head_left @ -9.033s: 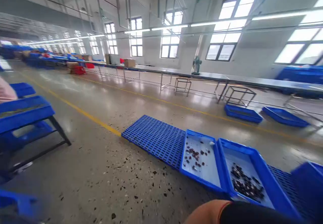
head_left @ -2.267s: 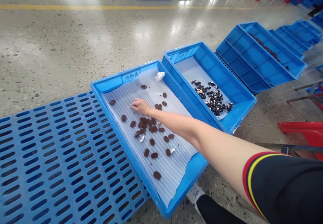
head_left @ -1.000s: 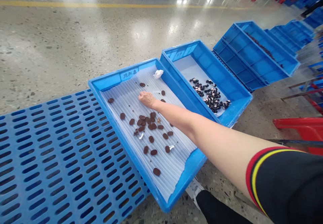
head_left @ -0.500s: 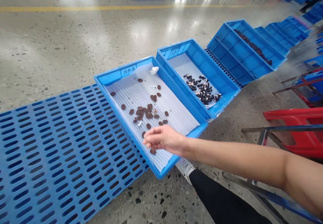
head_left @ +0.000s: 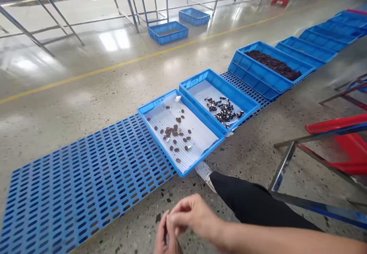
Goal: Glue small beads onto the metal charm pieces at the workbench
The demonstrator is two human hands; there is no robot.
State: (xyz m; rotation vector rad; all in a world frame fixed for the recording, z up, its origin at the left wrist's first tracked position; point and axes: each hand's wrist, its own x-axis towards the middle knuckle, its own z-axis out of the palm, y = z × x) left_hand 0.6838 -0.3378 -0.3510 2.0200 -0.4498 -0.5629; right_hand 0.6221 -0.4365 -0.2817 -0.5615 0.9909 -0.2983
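Observation:
My right hand (head_left: 199,217) is closed in a pinch at the bottom of the view, its fingertips meeting those of my left hand (head_left: 167,237). The left fingers are pressed together, and much of that hand is cut off by the lower edge. Whatever may be between the fingers is hidden. Beyond them, a shallow blue tray (head_left: 160,151) lined with ribbed white sheet holds scattered dark brown oval pieces (head_left: 175,132) and a small white scrap (head_left: 177,98). Behind it, a second blue tray (head_left: 243,105) contains small glossy black pieces (head_left: 225,110).
Both trays rest on a slotted blue platform (head_left: 86,177). Farther along it stand stacked blue crates (head_left: 252,72), the top one filled with dark pieces (head_left: 273,65). A metal frame (head_left: 282,166) and red stool (head_left: 349,147) are at right. My shoe (head_left: 205,174) is beside the near tray.
My right hand has drawn back from over the near tray toward my body and met my left hand, which has come into view. The camera now takes in more of the floor beyond.

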